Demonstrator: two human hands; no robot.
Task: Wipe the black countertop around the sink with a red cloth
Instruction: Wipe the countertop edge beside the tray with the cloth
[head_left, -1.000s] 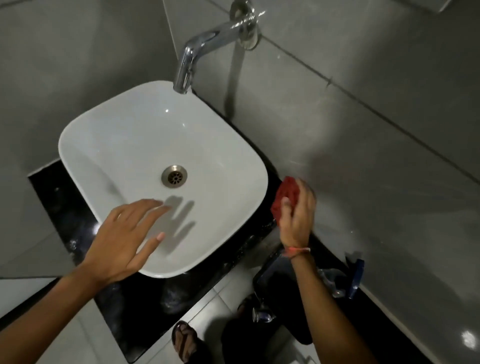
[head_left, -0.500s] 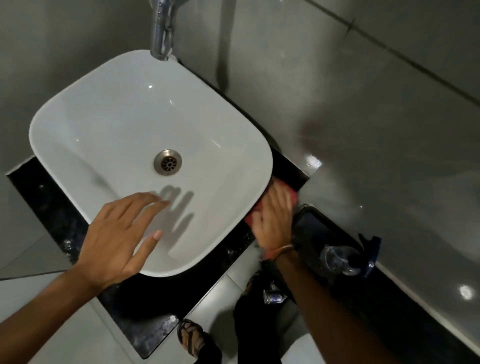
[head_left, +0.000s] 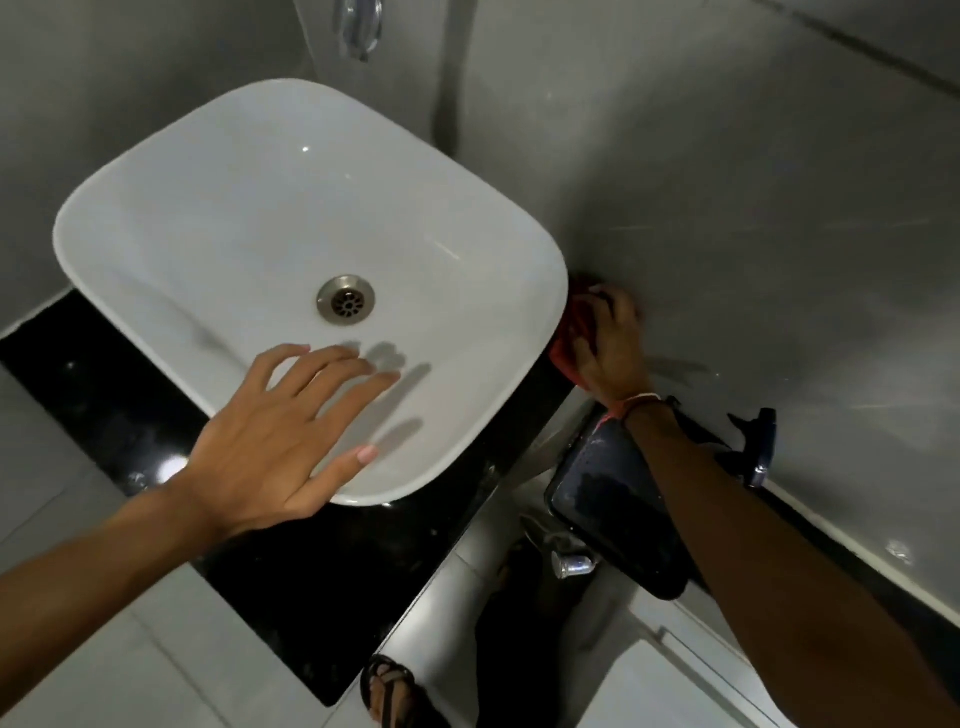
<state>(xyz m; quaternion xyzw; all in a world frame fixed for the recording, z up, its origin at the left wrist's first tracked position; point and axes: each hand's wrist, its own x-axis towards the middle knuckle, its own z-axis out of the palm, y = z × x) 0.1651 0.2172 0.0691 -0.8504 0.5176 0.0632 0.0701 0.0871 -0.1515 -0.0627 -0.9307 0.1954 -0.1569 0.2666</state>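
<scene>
Grey tiles meet the black bench (head_left: 322, 587) behind the sink (head_left: 260, 218), where right fingers (head_left: 615, 312) clench the cloth (head_left: 571, 332). Best press flat into that narrow gap; left hand (head_left: 275, 441) hovers, fingers spread, released.

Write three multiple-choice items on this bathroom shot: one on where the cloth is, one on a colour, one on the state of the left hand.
1. Where is the red cloth?
A. In the basin
B. Between the sink's right side and the wall
C. On the floor

2. What colour is the countertop?
A. White
B. Red
C. Black

3. How is the left hand?
A. Open, fingers spread, holding nothing
C. Gripping the tap
B. Clenched on a bottle

Answers: 1 B, the right hand presses it there beside the sink; 2 C, the surface under the sink is glossy black; 3 A, it is splayed flat over the near rim.
</scene>
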